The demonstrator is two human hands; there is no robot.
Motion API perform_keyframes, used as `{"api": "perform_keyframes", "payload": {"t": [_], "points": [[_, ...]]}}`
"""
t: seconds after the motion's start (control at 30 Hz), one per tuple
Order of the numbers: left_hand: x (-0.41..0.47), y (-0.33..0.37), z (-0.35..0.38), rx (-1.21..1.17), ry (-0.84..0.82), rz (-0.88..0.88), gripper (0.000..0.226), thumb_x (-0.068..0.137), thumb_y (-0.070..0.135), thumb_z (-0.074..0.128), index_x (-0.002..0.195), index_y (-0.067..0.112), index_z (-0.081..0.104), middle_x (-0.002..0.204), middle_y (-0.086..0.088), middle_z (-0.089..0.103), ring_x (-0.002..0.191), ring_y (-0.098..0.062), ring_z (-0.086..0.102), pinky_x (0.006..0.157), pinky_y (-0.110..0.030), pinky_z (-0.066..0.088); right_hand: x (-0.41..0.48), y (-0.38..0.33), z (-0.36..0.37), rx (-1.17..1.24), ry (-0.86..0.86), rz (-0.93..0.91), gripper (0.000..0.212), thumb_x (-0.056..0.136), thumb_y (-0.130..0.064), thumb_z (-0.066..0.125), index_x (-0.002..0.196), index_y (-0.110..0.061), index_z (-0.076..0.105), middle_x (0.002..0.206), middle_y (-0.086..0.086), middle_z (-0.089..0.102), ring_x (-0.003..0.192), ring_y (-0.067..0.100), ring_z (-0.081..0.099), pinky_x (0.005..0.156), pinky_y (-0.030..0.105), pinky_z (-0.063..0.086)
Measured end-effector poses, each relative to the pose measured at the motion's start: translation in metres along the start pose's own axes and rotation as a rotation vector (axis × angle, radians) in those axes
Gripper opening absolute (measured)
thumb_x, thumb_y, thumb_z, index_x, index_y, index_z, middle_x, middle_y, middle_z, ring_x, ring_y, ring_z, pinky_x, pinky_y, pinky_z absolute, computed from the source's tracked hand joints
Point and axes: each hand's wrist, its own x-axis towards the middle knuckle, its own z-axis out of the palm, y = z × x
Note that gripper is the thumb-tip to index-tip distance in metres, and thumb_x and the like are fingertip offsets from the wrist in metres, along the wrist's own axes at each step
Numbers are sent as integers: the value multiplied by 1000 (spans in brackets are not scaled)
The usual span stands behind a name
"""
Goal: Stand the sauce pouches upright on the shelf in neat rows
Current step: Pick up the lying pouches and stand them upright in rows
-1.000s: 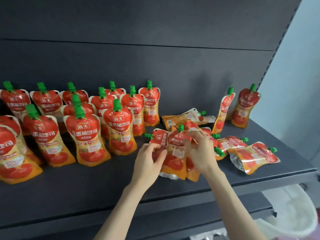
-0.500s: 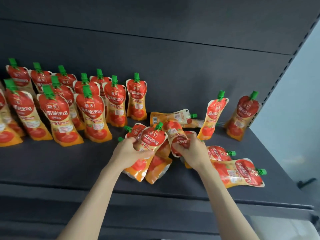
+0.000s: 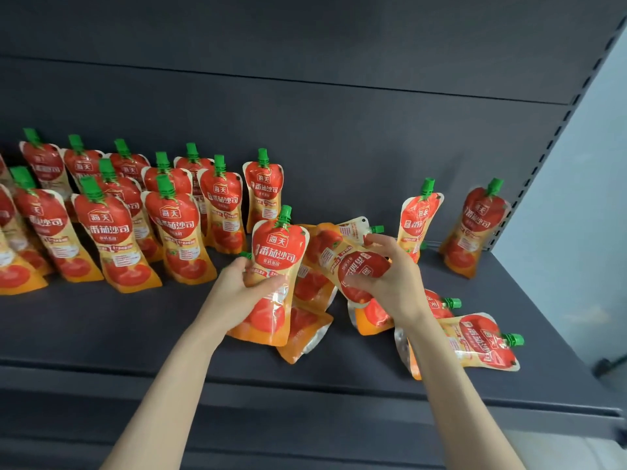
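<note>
Two pouches are being lifted from the loose heap on the shelf [image 3: 135, 334], so the step in hand seems to be picking up. The left hand [image 3: 244, 286] curls round the cap-up pouch [image 3: 276, 256]. The right hand [image 3: 390, 283], fingers partly spread, grips the inverted pouch [image 3: 359, 269]. Next, the cap-up one probably wants setting down beside the standing rows [image 3: 112, 232], just left of the left hand. More fallen pouches [image 3: 475, 344] lie under the right forearm.

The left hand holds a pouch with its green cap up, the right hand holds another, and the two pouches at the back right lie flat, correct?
Not quite. The head view shows the two pouches at the back right standing upright, not flat. The left hand does hold a pouch, green cap up, and the right hand holds another pouch.
</note>
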Motion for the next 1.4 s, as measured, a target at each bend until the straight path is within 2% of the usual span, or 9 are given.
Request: {"api": "perform_keyframes", "payload": {"t": [0.23, 0.37, 0.47, 0.7, 0.87, 1.0, 1.13, 1.27, 1.4], "points": [[-6, 19, 0, -102, 22, 135, 19, 78, 32, 72, 93, 35, 60, 98, 14, 66, 90, -4, 63, 70, -18, 47, -5, -28, -19, 7, -60, -67, 74, 66, -17, 84, 132, -23, 49, 112, -15, 53, 103, 4, 52, 76, 10, 45], [-11, 20, -5, -122, -87, 153, 39, 74, 44, 71, 110, 40, 57, 123, 12, 54, 112, -8, 55, 94, -34, 48, -10, -46, -24, 55, -162, -112, 70, 66, -15, 84, 127, -24, 54, 114, -8, 59, 102, 3, 56, 77, 16, 53], [-20, 20, -15, -284, -145, 93, 43, 71, 41, 69, 113, 37, 58, 113, 11, 66, 105, -8, 62, 97, -37, 47, -12, -59, -17, 219, -119, -94, 61, 64, -11, 85, 118, -25, 60, 98, -11, 61, 85, -4, 61, 62, 12, 53], [-42, -1, -40, -430, -100, 87, 42, 72, 35, 75, 111, 36, 61, 113, 7, 68, 107, -13, 63, 98, -43, 45, -20, -90, 37, 622, -53, -56, 26, 78, -16, 74, 101, -15, 63, 92, 2, 72, 83, 15, 70, 71, 29, 58], [-50, -19, -74, -523, 38, 76, 45, 70, 42, 77, 112, 36, 62, 112, 8, 68, 106, -14, 64, 96, -44, 47, -34, -99, 94, 533, -290, -46, 43, 79, -15, 74, 115, -21, 52, 103, -5, 68, 91, 6, 66, 74, 20, 55], [-50, -30, -116, -436, 117, 143, 40, 74, 36, 71, 111, 34, 58, 111, 9, 66, 105, -11, 62, 88, -33, 50, -39, -103, 143, 550, -165, -8, 40, 75, -8, 76, 110, -12, 56, 101, 3, 70, 92, 18, 68, 74, 29, 58], [-38, -46, -158, -305, 218, 188, 37, 78, 26, 72, 110, 32, 55, 106, 14, 64, 98, -4, 60, 78, -23, 48, -32, -115, 180, 448, -101, -63, 48, 74, -7, 77, 117, -14, 54, 107, -1, 68, 98, 14, 66, 80, 32, 57], [-24, -63, -175, -255, 194, 252, 34, 78, 18, 72, 107, 30, 57, 100, 18, 64, 91, 6, 62, 71, -11, 48, -36, -116, 210, 387, -71, -37, 52, 75, -5, 75, 121, -14, 52, 111, -1, 67, 103, 11, 63, 83, 25, 55], [-14, -79, -187, -247, 138, 204, 46, 79, 16, 71, 119, 26, 50, 105, 15, 60, 96, 0, 58, 79, -17, 47, -48, -115, 227, 315, -92, 24, 47, 81, -11, 72, 121, -14, 48, 114, -4, 62, 104, 10, 60, 83, 18, 51]]}}
